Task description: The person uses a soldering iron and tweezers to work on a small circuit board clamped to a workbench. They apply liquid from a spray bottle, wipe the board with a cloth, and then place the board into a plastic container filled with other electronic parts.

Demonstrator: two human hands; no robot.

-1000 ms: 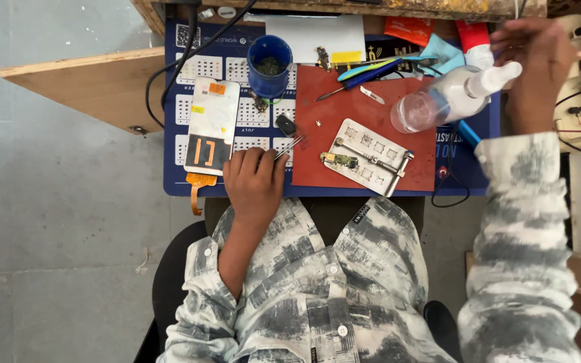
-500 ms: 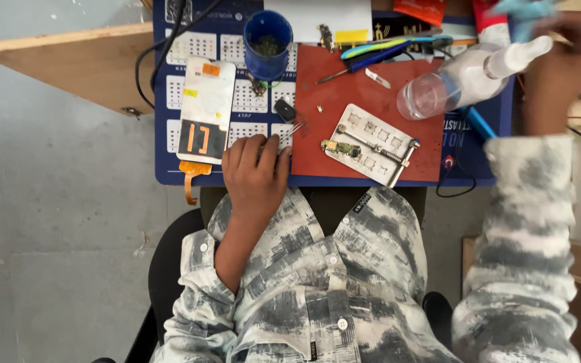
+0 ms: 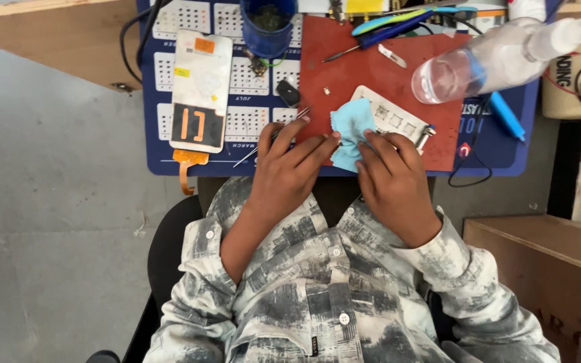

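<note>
A light blue cloth [image 3: 350, 126] lies over the near end of a white circuit board [image 3: 401, 119] on a red mat [image 3: 371, 70]. My right hand [image 3: 393, 180] presses the cloth down with its fingertips. My left hand [image 3: 289, 168] touches the cloth's left edge with a fingertip, and thin metal tweezers [image 3: 270, 140] are held between its fingers. A clear spray bottle [image 3: 479, 60] with a white nozzle rests at the right of the mat, with no hand on it.
A blue calendar mat [image 3: 250, 75] covers the desk. On it are a phone display panel [image 3: 200, 91] with an orange flex cable, a blue cup [image 3: 267, 23] and a blue-and-yellow screwdriver [image 3: 378, 33]. A wooden box [image 3: 546, 249] stands at the right.
My right hand has let go of the spray bottle, come down to the board and now has the blue cloth under it. My left hand has shifted right to the cloth.
</note>
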